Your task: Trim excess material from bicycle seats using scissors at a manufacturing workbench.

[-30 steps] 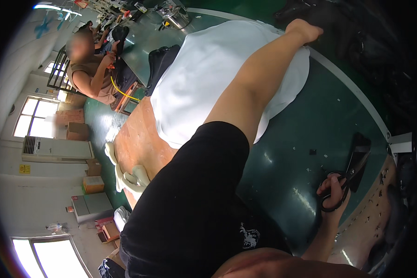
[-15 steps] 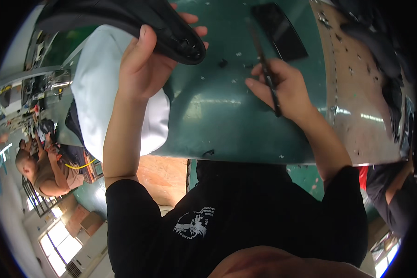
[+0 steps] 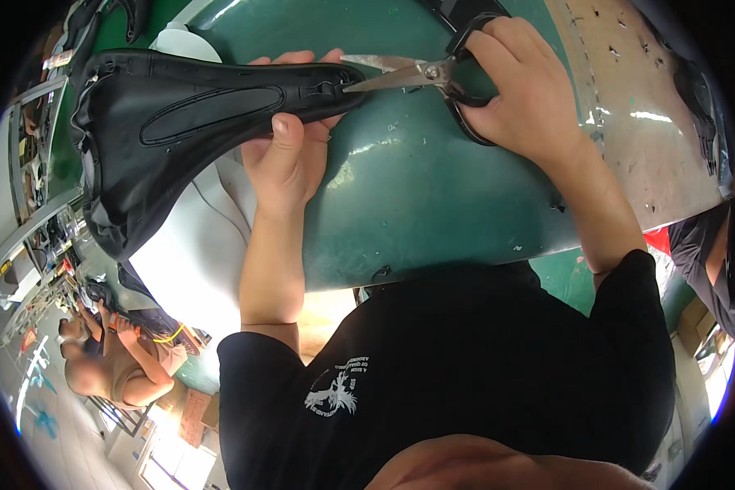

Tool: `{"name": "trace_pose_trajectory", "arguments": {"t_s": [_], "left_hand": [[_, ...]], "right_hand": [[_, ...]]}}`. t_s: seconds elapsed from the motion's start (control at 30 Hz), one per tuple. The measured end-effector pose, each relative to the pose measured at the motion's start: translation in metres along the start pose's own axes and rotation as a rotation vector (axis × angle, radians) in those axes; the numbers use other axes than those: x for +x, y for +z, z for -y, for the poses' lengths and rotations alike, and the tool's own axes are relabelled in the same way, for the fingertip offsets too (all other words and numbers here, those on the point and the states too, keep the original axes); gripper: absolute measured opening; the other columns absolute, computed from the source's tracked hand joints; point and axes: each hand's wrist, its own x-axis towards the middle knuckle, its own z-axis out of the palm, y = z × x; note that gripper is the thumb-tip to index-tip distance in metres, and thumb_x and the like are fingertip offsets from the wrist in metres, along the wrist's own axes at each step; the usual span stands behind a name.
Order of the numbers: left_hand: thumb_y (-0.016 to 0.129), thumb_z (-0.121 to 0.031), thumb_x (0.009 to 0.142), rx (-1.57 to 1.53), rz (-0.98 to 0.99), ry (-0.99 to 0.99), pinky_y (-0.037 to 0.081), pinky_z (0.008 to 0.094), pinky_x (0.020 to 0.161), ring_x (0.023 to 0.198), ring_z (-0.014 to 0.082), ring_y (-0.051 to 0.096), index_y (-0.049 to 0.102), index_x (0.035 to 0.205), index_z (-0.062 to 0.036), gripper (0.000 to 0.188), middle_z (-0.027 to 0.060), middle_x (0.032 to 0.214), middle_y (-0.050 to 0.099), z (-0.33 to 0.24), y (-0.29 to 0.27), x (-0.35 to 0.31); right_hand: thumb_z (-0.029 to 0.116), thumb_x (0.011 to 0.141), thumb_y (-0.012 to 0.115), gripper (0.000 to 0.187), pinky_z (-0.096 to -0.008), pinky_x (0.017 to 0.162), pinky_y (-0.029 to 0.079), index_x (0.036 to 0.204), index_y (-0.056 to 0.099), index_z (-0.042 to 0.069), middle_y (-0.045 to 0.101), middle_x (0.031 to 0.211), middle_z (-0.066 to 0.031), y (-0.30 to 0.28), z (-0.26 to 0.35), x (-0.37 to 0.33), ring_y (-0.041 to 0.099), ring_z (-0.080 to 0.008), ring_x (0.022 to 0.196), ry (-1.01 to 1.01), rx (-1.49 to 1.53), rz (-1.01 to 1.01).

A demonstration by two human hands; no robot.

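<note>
Fingers of the left hand (image 3: 290, 151) pinch a glossy black bicycle saddle (image 3: 180, 122) with its grooved centre, while the right hand (image 3: 518, 82) grips black-handled scissors (image 3: 420, 75), blades parted at its narrow right tip.

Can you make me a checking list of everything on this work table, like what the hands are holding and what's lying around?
Surface: green table, shiny, with small scraps and specks on it; a pale worn strip with holes along its right side.
Job's things: black bicycle saddle, held above the table; scissors with black handles, blades open at the saddle's narrow end.
Clutter: white sheet lying under the saddle at the table's left.
Grippers: left hand grips the saddle's narrow end; right hand holds the scissors by the handles.
Cables: a yellow one near the seated person at lower left.
Surroundings: seated person on the floor at lower left; another person's dark sleeve at the right edge.
</note>
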Motion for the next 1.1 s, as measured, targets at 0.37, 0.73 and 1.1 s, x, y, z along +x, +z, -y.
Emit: {"name": "trace_pose_trajectory", "arguments": {"t_s": [0.37, 0.73, 1.1], "left_hand": [[0.075, -0.033, 0.096, 0.117, 0.108, 0.172, 0.054, 0.0544, 0.105, 0.135, 0.0466, 0.052, 0.032, 0.153, -0.0157, 0.073, 0.0201, 0.146, 0.049, -0.006, -0.009, -0.001], [0.07, -0.041, 0.097, 0.146, 0.013, 0.246, 0.057, 0.059, 0.1, 0.132, 0.0475, 0.055, 0.033, 0.152, -0.0113, 0.073, 0.0225, 0.144, 0.05, -0.009, 0.003, -0.007], [0.064, -0.042, 0.101, 0.307, 0.006, 0.214, 0.063, 0.0562, 0.091, 0.123, 0.0468, 0.062, 0.044, 0.139, 0.0048, 0.064, 0.0233, 0.134, 0.057, -0.018, 0.004, -0.008]], "right_hand": [[0.022, 0.071, 0.076, 0.028, -0.0374, 0.066, 0.049, 0.082, 0.056, 0.007, 0.048, 0.082, -0.0094, 0.065, -0.016, -0.001, 0.055, -0.0286, 0.074, -0.345, 0.418, -0.656], [0.025, 0.07, 0.078, 0.029, -0.0402, 0.067, 0.051, 0.079, 0.057, 0.007, 0.053, 0.085, -0.0116, -0.006, 0.02, -0.006, 0.059, -0.03, 0.078, -0.034, -0.047, 0.115], [0.016, 0.066, 0.085, 0.031, -0.0391, 0.062, 0.05, 0.082, 0.06, 0.007, 0.057, 0.082, -0.007, 0.003, 0.024, -0.017, 0.061, -0.0284, 0.074, -0.111, -0.1, 0.075]]}}
